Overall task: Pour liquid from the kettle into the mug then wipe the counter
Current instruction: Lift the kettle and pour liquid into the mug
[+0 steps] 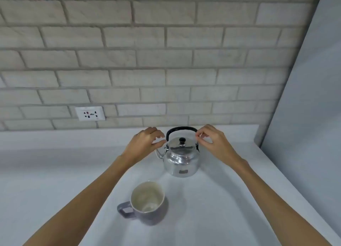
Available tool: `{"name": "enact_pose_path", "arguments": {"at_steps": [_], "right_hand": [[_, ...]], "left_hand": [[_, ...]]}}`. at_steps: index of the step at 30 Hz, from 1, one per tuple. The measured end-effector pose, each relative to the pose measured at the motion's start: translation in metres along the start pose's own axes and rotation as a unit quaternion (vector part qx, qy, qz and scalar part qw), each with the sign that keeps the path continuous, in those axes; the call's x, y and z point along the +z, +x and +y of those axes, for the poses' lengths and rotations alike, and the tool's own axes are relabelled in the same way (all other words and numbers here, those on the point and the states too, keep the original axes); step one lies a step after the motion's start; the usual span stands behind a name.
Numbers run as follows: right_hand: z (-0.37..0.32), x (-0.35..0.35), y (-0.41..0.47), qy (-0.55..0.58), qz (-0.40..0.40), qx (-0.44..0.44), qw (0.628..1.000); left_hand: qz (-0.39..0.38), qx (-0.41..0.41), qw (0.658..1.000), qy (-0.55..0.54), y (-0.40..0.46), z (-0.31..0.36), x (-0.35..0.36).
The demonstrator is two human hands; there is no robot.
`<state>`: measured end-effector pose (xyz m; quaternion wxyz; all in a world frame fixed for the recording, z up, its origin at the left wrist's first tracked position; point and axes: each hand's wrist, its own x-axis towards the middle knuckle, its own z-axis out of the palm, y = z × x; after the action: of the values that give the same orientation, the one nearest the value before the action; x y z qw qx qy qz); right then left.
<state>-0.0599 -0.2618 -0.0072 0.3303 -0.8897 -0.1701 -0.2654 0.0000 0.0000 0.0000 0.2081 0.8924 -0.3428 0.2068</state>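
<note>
A shiny metal kettle [181, 161] with a black arched handle and a black lid knob stands upright on the white counter [55, 172], its spout pointing left. In front of it sits a grey mug [147, 203] with a cream inside, its handle to the left; it looks empty. My left hand [145, 142] hovers at the left end of the kettle's handle, fingers curled and apart, holding nothing. My right hand [210, 140] is at the right end of the handle, fingertips close to it; whether they touch it is unclear.
A pale brick wall [147, 61] rises behind the counter, with a white power socket [90, 113] low on the left. A plain grey wall [313, 98] closes the right side. The counter's right edge runs diagonally toward the bottom right.
</note>
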Motion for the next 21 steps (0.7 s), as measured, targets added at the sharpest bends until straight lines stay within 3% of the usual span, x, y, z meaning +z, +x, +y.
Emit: {"name": "enact_pose_path", "arguments": {"at_steps": [12, 21], "right_hand": [[0.056, 0.022, 0.011, 0.029, -0.009, 0.071, 0.997], [0.083, 0.042, 0.031, 0.085, -0.028, 0.137, 0.987]], "left_hand": [[-0.036, -0.077, 0.992, -0.088, 0.018, -0.023, 0.048], [-0.075, -0.145, 0.957, -0.242, 0.041, -0.029, 0.079]]}}
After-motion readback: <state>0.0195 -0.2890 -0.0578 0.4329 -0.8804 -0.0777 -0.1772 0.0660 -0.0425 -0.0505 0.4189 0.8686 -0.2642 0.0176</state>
